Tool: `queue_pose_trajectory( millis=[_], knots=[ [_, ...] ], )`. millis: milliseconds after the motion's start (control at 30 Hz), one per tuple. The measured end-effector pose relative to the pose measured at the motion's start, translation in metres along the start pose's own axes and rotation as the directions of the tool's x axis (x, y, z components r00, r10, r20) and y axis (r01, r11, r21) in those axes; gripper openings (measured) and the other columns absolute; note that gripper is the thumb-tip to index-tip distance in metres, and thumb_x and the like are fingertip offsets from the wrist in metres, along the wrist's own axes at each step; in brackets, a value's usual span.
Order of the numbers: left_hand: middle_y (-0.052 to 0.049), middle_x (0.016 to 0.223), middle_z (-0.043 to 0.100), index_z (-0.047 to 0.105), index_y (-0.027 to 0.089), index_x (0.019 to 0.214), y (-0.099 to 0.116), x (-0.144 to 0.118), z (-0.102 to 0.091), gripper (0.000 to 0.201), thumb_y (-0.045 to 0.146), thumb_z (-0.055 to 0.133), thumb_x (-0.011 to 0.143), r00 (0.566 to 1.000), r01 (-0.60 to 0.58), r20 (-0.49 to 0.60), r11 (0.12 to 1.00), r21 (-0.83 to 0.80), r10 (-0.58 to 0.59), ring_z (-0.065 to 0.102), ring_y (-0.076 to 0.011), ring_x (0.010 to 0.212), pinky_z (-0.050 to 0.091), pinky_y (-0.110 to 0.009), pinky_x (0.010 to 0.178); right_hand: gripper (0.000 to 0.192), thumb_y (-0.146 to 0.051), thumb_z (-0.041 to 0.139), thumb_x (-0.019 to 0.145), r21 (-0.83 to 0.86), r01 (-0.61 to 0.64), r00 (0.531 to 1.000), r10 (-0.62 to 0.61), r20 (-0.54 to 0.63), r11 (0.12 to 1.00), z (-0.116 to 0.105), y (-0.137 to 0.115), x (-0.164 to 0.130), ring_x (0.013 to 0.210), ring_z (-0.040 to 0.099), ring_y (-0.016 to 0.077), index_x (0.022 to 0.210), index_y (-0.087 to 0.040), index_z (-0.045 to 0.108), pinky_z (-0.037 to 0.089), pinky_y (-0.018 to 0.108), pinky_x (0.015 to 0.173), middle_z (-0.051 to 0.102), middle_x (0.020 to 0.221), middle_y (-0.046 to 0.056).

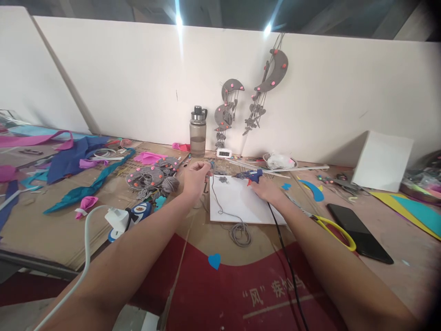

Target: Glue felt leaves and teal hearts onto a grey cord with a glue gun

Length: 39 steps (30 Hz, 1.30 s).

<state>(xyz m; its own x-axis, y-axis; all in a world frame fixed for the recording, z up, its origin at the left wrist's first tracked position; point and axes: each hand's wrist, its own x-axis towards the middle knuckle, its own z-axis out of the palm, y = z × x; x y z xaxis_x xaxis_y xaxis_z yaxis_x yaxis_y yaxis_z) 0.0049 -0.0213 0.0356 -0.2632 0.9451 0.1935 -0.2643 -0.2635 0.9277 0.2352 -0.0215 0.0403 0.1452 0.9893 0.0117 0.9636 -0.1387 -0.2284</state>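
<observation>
My left hand (195,178) is closed in a pinch at a small blue piece (212,164), too small to make out fully. Grey yarn (217,198) hangs from those fingers and runs down across a white board (248,209) to a loose coil (240,234) at its near edge. Wrapped round a blue glue gun (254,174) is my right hand (268,189); the nozzle points left over the board's far edge. A black cord (284,243) trails from the gun toward me. On the board below the nozzle lies a small grey flower shape (223,179).
A water bottle (197,133) and small clock (224,153) stand by the wall. Left are grey moon-shaped decorations (148,177) and a power strip (141,209). Yellow-handled scissors (336,232) and a phone (358,232) lie right. A blue heart (214,261) lies in front.
</observation>
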Motion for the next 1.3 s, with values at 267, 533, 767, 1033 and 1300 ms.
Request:
queue_pose_trajectory(
  millis=[267,533,767,1033,1300],
  knots=[
    [0.002,0.061,0.058,0.061,0.015,0.072,0.005,-0.005,0.001,0.013,0.028,0.063,0.073,0.972,-0.226,0.112,0.954,0.196,0.207,0.051,-0.0088,0.055,0.039,-0.021,0.054,0.039,-0.04,0.051,0.085,-0.105,0.041,0.963,-0.067,-0.261,0.994,0.0,-0.001,-0.012,0.104,0.06,0.0353,0.1,-0.006,0.061,0.042,0.043,0.085,0.063,0.105,0.027],
    [-0.001,0.072,0.065,0.066,0.019,0.074,0.013,-0.026,0.005,0.007,0.02,0.06,0.075,0.768,-0.638,0.385,0.559,0.529,0.512,0.058,-0.0143,0.072,0.044,-0.027,0.07,0.032,-0.02,0.053,0.074,0.848,0.47,0.859,-0.346,-0.376,0.244,0.005,-0.057,-0.047,0.095,0.06,0.0159,0.103,-0.026,0.039,0.046,0.037,0.089,0.059,0.108,0.004],
    [0.0,0.067,0.063,0.062,0.017,0.07,0.012,-0.029,0.012,0.008,0.023,0.058,0.075,0.918,-0.392,0.229,0.832,0.392,0.325,0.054,-0.011,0.061,0.042,-0.023,0.058,0.029,-0.029,0.061,0.075,0.857,0.417,0.902,-0.256,-0.349,0.302,0.004,-0.068,-0.063,0.061,0.046,0.011,0.099,-0.025,0.045,0.041,0.026,0.059,0.046,0.073,-0.006],
    [0.001,0.061,0.061,0.062,0.016,0.067,0.011,-0.031,0.015,0.01,0.025,0.06,0.072,0.952,-0.248,0.251,0.92,0.305,0.173,0.05,-0.0092,0.054,0.04,-0.022,0.053,0.014,-0.034,0.057,0.082,0.663,0.516,0.845,-0.195,-0.498,0.543,0.0,-0.062,-0.063,0.06,0.039,0.0119,0.08,-0.021,0.06,0.032,0.026,0.057,0.048,0.063,-0.003],
    [0.001,0.06,0.061,0.061,0.017,0.066,0.01,-0.035,0.016,0.009,0.024,0.06,0.071,0.947,-0.228,0.286,0.931,0.284,0.145,0.05,-0.0089,0.054,0.04,-0.022,0.053,0.018,-0.038,0.056,0.083,0.612,0.504,0.837,-0.172,-0.519,0.609,0.002,-0.059,-0.061,0.061,0.041,0.0124,0.08,-0.021,0.06,0.032,0.026,0.057,0.05,0.064,-0.002]
  ],
)
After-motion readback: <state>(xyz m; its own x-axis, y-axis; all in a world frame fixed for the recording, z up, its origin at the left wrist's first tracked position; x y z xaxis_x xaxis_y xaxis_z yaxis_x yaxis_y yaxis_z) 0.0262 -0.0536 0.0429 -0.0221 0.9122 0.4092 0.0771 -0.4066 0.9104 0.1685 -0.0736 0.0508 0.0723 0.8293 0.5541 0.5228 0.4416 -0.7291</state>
